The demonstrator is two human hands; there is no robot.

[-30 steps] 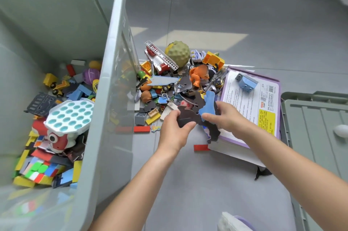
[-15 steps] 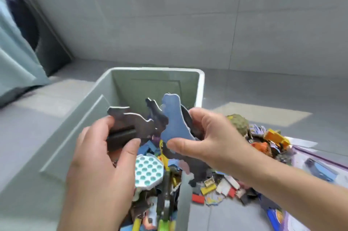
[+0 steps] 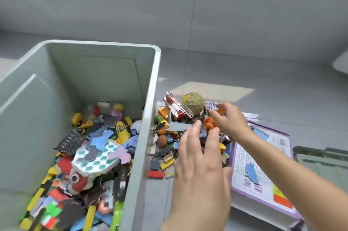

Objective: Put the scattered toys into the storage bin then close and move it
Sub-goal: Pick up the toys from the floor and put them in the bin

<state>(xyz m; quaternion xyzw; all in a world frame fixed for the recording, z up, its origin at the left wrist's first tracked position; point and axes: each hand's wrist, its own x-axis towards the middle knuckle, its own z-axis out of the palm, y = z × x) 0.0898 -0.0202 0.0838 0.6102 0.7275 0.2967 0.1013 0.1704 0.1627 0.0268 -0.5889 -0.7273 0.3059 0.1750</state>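
The grey-green storage bin [image 3: 150, 117] stands open at the left, holding bricks, toy cars, a teal bubble pad and flat puzzle animals. To the right of its wall lies the scattered toy pile [image 3: 169, 147] on the floor: a fire-truck ladder [image 3: 178, 106], a bumpy green ball [image 3: 194, 103], an orange figure [image 3: 210, 124] and small bricks. My left hand [image 3: 199, 170] hovers over the pile with fingers stretched and nothing in it. My right hand [image 3: 229, 119] reaches in beside the ball, its fingertips at the orange figure, with no visible hold on anything.
A purple-edged box [image 3: 263, 164] lies flat right of the pile, a blue puzzle piece [image 3: 251, 172] on top. The bin's lid [image 3: 320, 159] rests on the floor at the far right. Grey tiled floor and wall surround everything.
Both hands held flat puzzle animals over the bin half a second ago. Those pieces now lie in the bin, and both hands have swung right, empty, to the floor pile.
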